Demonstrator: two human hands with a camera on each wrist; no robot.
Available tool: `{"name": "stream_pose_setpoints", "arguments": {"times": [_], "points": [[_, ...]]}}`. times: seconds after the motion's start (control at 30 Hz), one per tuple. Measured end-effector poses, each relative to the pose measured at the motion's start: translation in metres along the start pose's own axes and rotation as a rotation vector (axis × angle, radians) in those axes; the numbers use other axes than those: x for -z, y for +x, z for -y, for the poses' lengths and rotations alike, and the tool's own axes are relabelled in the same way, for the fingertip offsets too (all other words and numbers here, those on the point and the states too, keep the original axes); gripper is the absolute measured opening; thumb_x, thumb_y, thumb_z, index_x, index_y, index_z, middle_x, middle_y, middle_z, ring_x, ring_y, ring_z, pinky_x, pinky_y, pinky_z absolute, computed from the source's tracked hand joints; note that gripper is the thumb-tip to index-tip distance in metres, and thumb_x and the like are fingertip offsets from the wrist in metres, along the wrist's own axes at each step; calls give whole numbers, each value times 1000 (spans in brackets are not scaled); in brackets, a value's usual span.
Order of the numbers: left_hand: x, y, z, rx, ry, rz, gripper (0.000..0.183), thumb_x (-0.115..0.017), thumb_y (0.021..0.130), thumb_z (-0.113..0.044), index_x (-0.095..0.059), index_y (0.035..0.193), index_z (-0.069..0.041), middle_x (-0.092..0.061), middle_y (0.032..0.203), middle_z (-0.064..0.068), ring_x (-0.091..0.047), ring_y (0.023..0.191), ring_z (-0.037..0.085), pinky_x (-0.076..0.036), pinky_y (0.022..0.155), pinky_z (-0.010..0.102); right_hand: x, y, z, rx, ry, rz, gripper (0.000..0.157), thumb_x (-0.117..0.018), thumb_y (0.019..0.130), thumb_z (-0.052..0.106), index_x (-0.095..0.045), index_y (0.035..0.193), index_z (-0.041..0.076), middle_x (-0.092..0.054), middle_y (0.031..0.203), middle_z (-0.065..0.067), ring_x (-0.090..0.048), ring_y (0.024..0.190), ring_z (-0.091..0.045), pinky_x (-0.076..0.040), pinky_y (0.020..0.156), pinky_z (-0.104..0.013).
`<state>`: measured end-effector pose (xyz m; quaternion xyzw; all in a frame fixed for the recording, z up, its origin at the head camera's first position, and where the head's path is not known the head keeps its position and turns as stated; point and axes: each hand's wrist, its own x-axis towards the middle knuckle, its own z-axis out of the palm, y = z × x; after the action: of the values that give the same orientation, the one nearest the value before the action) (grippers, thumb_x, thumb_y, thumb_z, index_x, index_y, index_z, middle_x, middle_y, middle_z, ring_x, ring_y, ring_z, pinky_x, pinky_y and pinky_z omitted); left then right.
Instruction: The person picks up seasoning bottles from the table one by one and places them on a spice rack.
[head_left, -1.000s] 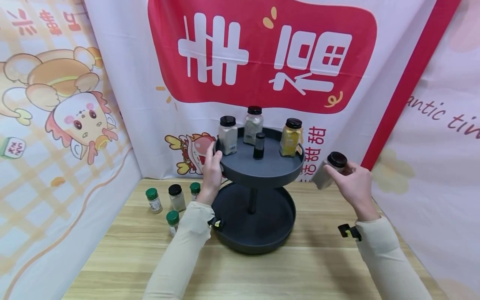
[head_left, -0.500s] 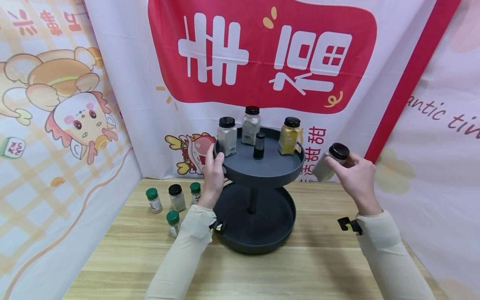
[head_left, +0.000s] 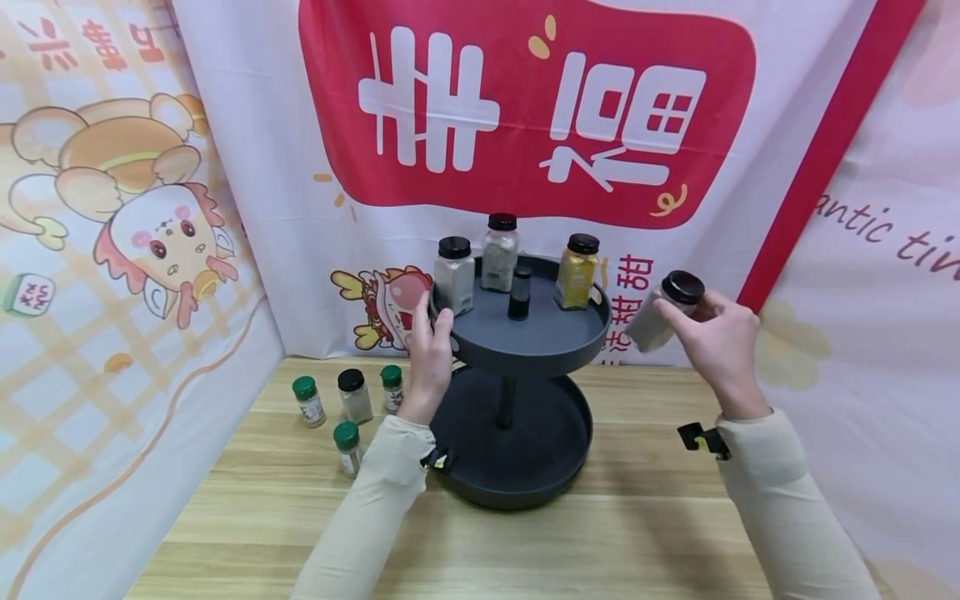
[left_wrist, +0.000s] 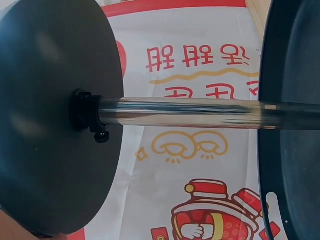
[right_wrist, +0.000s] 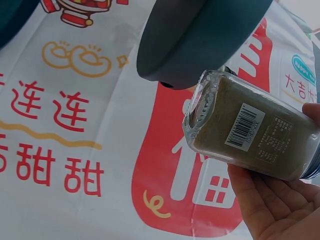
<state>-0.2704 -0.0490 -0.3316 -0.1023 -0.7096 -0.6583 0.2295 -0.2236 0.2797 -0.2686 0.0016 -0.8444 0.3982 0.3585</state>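
Jar [head_left: 651, 323] of greyish-brown contents is gripped by the person's right hand [head_left: 723, 346], thumb on the near side and fingers round the far side, the hold only as wide as the jar. Taking the upper tray [head_left: 525, 360] as a clock seen from the head camera, with six nearest the person, the jar is in the air at three o'clock, just outside the rim. It leans, its black lid [head_left: 683, 287] toward one o'clock and its base toward seven; the right wrist view shows a barcode label [right_wrist: 245, 126] on its side.

At nine o'clock the left hand [head_left: 431, 357] rests against the outside of the rim, thumb and fingers fairly straight and spread, not wrapped round anything; how firmly the partly hidden fingertips press is hard to tell.

Standing upright on the upper tray are a pale jar [head_left: 454, 282] at ten, another pale jar [head_left: 500, 260] near eleven-thirty and a yellow jar [head_left: 576, 279] at two. A post [left_wrist: 180, 111] joins this tray to the lower tray [head_left: 517, 498].

On the wooden table [head_left: 525, 550], toward nine from the lower tray, stand three green-lidded bottles [head_left: 310, 408] and one black-lidded bottle [head_left: 357, 404]. Beyond, at twelve, hangs a red and white cloth [head_left: 517, 150].
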Motion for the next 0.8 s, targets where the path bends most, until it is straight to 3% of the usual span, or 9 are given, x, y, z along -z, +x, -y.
{"name": "stream_pose_setpoints", "arguments": {"times": [0.17, 0.37, 0.8], "points": [[-2, -1, -1, 7, 6, -7, 59, -36, 91, -42, -20, 140, -15, -19, 143, 4, -21, 125, 12, -21, 100, 36, 2, 3, 5, 8, 15, -1, 48, -65, 74, 44, -65, 107, 10, -64, 98, -6, -61, 83, -19, -47, 74, -38], [-3, -2, -2, 15, 6, -10, 58, -34, 92, -43, -20, 140, -15, -19, 143, 2, -21, 124, 12, -21, 100, 37, 3, 5, 11, 13, 15, -4, 47, -65, 73, 44, -65, 106, 11, -65, 95, -5, -61, 81, -16, -47, 70, -30], [1, 13, 1, 64, -38, 14, 50, -28, 94, -37, -23, 139, -15, -22, 142, 0, -20, 126, 14, -20, 100, 38, -1, 11, 34, 14, 58, 42, 49, -64, 74, 46, -63, 111, 14, -64, 99, -5, -60, 84, -17, -46, 73, -37]]}}
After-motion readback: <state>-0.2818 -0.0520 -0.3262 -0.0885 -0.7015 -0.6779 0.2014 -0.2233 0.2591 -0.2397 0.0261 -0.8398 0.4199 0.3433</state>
